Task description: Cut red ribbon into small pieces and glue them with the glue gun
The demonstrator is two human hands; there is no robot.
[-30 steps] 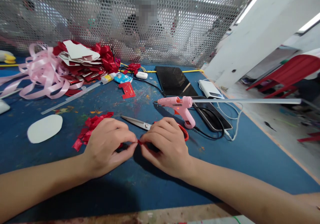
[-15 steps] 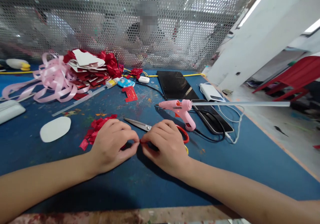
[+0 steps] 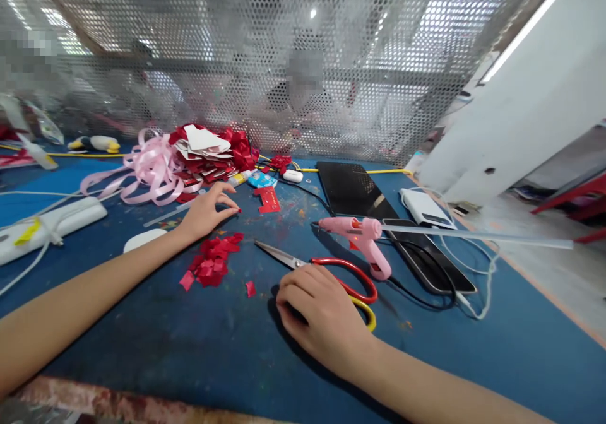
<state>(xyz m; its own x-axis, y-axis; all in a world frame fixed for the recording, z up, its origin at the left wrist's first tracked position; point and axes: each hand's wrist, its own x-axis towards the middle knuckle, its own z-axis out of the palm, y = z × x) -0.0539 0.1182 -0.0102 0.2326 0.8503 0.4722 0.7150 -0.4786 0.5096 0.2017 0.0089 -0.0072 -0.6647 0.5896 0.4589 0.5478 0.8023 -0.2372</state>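
Note:
My left hand (image 3: 211,212) reaches forward over the table with fingers apart, above a clear glue stick (image 3: 163,217). A tiny red spot shows at its thumb tip; I cannot tell what it is. My right hand (image 3: 322,310) rests on the table with curled fingers, their tips hidden. Beside it lie scissors (image 3: 367,285) with one red and one yellow handle loop. A small pile of red ribbon pieces (image 3: 213,263) sits between the hands, and a single red ribbon piece (image 3: 250,289) lies nearer me. A white oval disc (image 3: 142,240) is partly behind my left forearm.
A pink glue gun (image 3: 357,231) with a long clear stick lies at right, near a phone (image 3: 426,260), power bank (image 3: 426,206) and black tablet (image 3: 353,190). Pink ribbon (image 3: 154,168) and stacked red-and-white pieces (image 3: 206,153) lie behind. A white power strip (image 3: 61,225) is at left.
My hands have parted from their pinch together. The left has moved forward and opened; the right has drawn back slightly. A single red piece now shows on the table. The view has shifted.

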